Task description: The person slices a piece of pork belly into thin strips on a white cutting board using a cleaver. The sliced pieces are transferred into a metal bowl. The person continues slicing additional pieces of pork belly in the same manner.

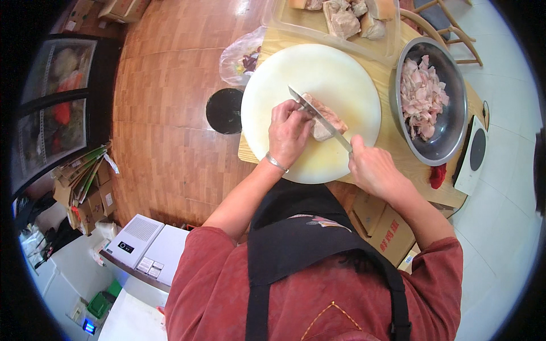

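A round white cutting board [273, 148] lies on the wooden table in front of me. On it rests a thick piece of pale pink meat [329, 113]. My right hand [372, 169] is closed round the handle of a knife [330, 126], whose long blade slants up to the left across the meat. My left hand [290, 129] has its fingers bent over the meat's left end, close beside the blade. How deep the blade sits in the meat I cannot tell.
A steel bowl [401, 108] of sliced meat [424, 94] stands to the right. Behind the board is a clear plastic tub [273, 21] with large meat pieces [343, 23]. A plastic bag [232, 57] hangs at the table's left edge. A white scale-like device [473, 165] sits far right.
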The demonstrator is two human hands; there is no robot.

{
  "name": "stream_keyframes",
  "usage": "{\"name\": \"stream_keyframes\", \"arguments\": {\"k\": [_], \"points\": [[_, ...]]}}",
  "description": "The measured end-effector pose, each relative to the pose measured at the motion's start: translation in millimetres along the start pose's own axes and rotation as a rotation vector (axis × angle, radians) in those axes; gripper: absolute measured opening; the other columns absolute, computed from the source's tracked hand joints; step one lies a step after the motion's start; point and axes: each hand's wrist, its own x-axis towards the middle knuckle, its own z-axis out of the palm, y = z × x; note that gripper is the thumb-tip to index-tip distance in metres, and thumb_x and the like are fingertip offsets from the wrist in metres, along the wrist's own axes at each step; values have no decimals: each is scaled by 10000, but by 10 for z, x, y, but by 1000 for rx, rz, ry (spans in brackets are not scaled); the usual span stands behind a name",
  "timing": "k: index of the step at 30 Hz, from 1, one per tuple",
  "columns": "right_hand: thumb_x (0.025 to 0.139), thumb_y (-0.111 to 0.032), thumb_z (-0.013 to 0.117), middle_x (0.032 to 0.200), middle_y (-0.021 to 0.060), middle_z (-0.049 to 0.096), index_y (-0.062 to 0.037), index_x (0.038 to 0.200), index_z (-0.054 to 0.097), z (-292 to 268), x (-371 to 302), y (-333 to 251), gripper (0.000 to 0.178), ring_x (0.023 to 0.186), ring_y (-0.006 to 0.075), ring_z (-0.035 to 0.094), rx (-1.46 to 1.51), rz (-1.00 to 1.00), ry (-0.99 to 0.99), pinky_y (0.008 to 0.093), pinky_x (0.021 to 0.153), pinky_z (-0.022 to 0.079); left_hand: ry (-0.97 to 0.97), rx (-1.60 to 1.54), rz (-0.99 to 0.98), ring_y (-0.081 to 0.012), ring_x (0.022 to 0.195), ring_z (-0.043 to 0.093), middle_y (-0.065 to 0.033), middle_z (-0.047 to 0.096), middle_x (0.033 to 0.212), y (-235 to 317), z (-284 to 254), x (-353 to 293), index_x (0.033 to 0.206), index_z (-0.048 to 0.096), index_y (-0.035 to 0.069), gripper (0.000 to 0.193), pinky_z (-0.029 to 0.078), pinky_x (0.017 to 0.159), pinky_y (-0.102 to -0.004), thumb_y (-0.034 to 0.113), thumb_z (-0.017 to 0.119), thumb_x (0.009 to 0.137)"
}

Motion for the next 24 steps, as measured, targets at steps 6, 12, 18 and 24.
{"name": "stream_keyframes", "arguments": {"k": [6, 12, 18, 24], "points": [[933, -60, 558, 800, 299, 678, 47, 1091, 446, 110, 386, -142, 221, 780, 505, 683, -20, 0, 6, 584, 720, 526, -7, -24, -16, -341, 1072, 583, -145, 588, 1163, -49, 36, -22, 923, 711, 56, 196, 524, 899, -433, 29, 826, 766], [943, -69, 550, 819, 307, 681, 38, 1106, 432, 178, 492, -148, 228, 776, 500, 683, 35, -116, 189, 591, 733, 524, -14, 22, -41, -350, 1072, 584, -144, 582, 1176, -21, 58, -4, 925, 712, 73, 197, 528, 891, -438, 30, 817, 764], [932, -70, 538, 827, 297, 697, 29, 1111, 465, 96, 12, -111, 217, 797, 492, 698, -19, 78, -50, 599, 751, 531, -28, 62, -60, -355, 1047, 582, -149, 584, 1156, -24, -9, -17, 924, 687, 72, 211, 522, 886, -445, 36, 819, 762], [947, -81, 545, 724, 286, 669, 33, 1080, 469, 665, 341, 140, 191, 670, 498, 671, 27, 0, 161, 601, 642, 519, -61, 47, -17, -363, 1030, 578, -153, 588, 1118, 8, 26, -6, 933, 687, 76, 185, 510, 875, -447, 53, 797, 786]]}}
